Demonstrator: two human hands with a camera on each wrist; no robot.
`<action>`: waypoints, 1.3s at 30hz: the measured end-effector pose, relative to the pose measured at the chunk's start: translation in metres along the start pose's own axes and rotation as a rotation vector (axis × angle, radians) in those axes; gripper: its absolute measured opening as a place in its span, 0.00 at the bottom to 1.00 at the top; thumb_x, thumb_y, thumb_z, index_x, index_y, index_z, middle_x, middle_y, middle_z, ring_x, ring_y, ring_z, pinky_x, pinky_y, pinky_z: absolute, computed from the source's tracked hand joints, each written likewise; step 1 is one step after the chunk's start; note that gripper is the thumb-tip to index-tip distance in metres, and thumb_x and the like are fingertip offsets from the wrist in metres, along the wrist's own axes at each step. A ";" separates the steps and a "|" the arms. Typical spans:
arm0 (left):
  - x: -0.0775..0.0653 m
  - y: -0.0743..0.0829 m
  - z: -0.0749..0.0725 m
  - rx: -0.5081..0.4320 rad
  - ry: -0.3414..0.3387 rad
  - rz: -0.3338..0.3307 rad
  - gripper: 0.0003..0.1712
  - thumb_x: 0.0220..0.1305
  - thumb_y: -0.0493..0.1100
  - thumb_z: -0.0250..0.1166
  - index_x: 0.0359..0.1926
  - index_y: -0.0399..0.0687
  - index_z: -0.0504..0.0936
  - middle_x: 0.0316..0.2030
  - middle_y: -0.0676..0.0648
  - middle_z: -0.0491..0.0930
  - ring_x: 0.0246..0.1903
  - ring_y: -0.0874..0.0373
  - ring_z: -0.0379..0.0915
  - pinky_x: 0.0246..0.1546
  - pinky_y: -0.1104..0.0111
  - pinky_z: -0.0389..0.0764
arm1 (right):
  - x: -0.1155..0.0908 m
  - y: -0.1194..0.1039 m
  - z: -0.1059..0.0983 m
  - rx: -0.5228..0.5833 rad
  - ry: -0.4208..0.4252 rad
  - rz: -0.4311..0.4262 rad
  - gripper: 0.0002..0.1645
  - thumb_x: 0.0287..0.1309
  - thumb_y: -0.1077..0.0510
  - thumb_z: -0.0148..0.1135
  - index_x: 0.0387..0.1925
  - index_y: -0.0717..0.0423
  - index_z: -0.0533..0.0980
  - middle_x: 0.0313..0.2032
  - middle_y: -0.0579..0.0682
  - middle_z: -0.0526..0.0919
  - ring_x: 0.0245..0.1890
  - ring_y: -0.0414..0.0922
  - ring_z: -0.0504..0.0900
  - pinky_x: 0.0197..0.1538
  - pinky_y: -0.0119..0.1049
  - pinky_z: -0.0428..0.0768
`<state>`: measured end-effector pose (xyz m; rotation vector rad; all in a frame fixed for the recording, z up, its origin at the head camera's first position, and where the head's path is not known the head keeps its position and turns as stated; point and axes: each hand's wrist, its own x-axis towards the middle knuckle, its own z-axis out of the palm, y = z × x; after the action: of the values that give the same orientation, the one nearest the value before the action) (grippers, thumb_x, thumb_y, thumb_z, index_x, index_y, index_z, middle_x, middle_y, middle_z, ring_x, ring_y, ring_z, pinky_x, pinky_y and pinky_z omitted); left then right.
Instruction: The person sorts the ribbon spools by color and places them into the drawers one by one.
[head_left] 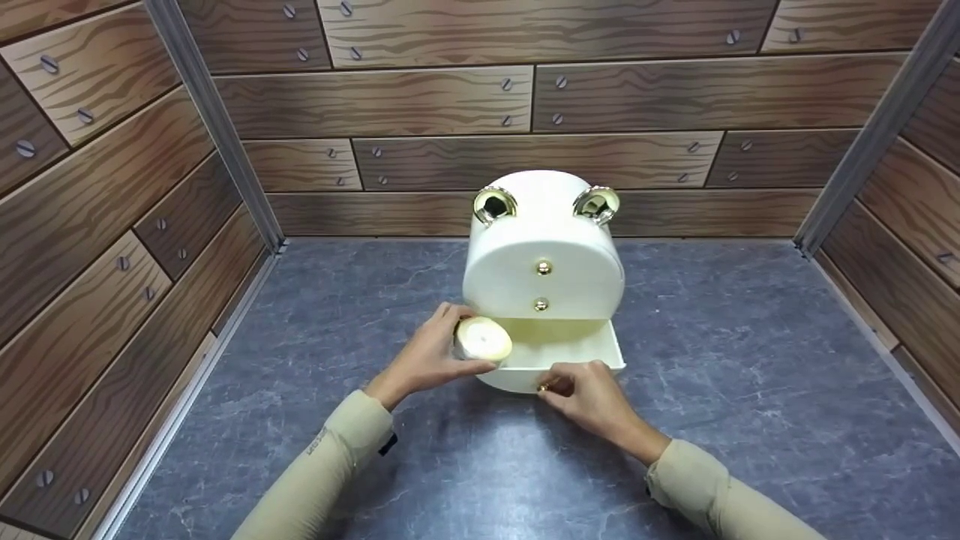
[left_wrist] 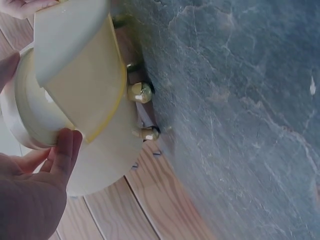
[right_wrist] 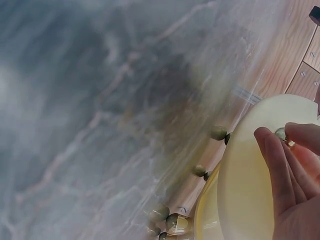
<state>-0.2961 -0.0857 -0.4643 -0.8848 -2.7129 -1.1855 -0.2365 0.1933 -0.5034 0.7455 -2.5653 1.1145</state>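
Observation:
A white rounded drawer box (head_left: 544, 281) with gold knobs stands on the grey surface. Its bottom drawer (head_left: 506, 381) is pulled out toward me. My left hand (head_left: 431, 356) holds a round white object (head_left: 484, 339) with a pale yellow rim, thumb and fingers on its edge, tilted over the drawer's left side. What kind of thing it is, I cannot tell. With thumb and fingertips, my right hand (head_left: 589, 394) pinches the drawer's small gold knob (right_wrist: 281, 133). The left wrist view shows the round object close against the drawer; whether they touch is unclear.
Two gold ring-shaped pieces (head_left: 495, 205) stick up from the top of the box. Two gold knobs (head_left: 543, 268) sit on its closed front. Wood-patterned walls (head_left: 442, 97) rise behind and on both sides of the grey marbled surface (head_left: 360, 300).

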 end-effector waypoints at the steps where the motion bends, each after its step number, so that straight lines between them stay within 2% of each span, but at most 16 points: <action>1: 0.000 0.000 0.001 0.000 0.006 0.000 0.47 0.50 0.62 0.82 0.65 0.46 0.74 0.56 0.47 0.74 0.55 0.52 0.76 0.60 0.56 0.79 | 0.000 0.000 0.000 0.002 -0.001 0.000 0.07 0.51 0.67 0.76 0.31 0.54 0.88 0.28 0.47 0.91 0.27 0.36 0.87 0.32 0.30 0.87; 8: 0.001 0.000 0.007 0.006 0.045 0.014 0.47 0.49 0.60 0.83 0.64 0.43 0.74 0.56 0.46 0.76 0.54 0.51 0.76 0.60 0.56 0.79 | 0.000 0.001 0.000 0.011 -0.004 0.001 0.07 0.51 0.68 0.76 0.32 0.54 0.88 0.29 0.47 0.91 0.27 0.37 0.88 0.32 0.29 0.86; 14: 0.002 -0.002 0.011 0.027 0.048 0.043 0.48 0.53 0.60 0.81 0.67 0.41 0.73 0.58 0.43 0.78 0.57 0.49 0.76 0.62 0.54 0.78 | 0.000 0.001 -0.001 -0.004 -0.002 0.000 0.08 0.50 0.67 0.77 0.32 0.53 0.88 0.28 0.47 0.91 0.26 0.38 0.88 0.32 0.30 0.87; 19: 0.000 -0.002 0.013 0.064 0.047 0.076 0.42 0.59 0.54 0.78 0.67 0.37 0.72 0.57 0.39 0.80 0.54 0.45 0.78 0.58 0.52 0.80 | 0.002 -0.001 -0.001 -0.019 -0.008 0.001 0.08 0.50 0.67 0.77 0.32 0.54 0.88 0.29 0.48 0.91 0.27 0.39 0.89 0.33 0.30 0.87; 23: -0.002 -0.002 0.015 0.065 0.029 0.075 0.37 0.63 0.52 0.75 0.65 0.38 0.74 0.56 0.37 0.81 0.53 0.44 0.77 0.56 0.51 0.80 | 0.001 -0.001 -0.001 -0.034 -0.010 0.004 0.07 0.51 0.66 0.77 0.31 0.53 0.88 0.28 0.48 0.91 0.27 0.39 0.89 0.33 0.30 0.87; 29: -0.002 -0.004 0.014 0.066 0.030 0.088 0.35 0.66 0.51 0.74 0.66 0.37 0.74 0.57 0.37 0.81 0.52 0.46 0.78 0.56 0.51 0.81 | 0.001 -0.002 -0.001 -0.042 -0.007 0.009 0.07 0.51 0.66 0.77 0.31 0.52 0.88 0.28 0.48 0.91 0.27 0.39 0.89 0.33 0.30 0.87; 33: 0.001 -0.008 0.010 0.066 0.088 0.123 0.30 0.67 0.47 0.73 0.63 0.36 0.76 0.53 0.35 0.82 0.48 0.47 0.81 0.53 0.55 0.84 | 0.000 -0.001 -0.001 -0.036 -0.012 0.011 0.07 0.51 0.66 0.77 0.32 0.53 0.88 0.29 0.48 0.92 0.27 0.40 0.89 0.34 0.30 0.87; 39: 0.016 -0.013 -0.008 0.045 0.266 0.180 0.25 0.66 0.42 0.73 0.59 0.39 0.76 0.49 0.39 0.81 0.43 0.47 0.81 0.45 0.62 0.86 | 0.000 0.001 0.000 -0.023 -0.009 0.008 0.07 0.51 0.66 0.77 0.32 0.54 0.88 0.30 0.49 0.92 0.28 0.40 0.90 0.34 0.31 0.88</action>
<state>-0.3177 -0.0903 -0.4625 -0.8735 -2.3866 -1.1127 -0.2367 0.1943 -0.5038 0.7364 -2.5861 1.0850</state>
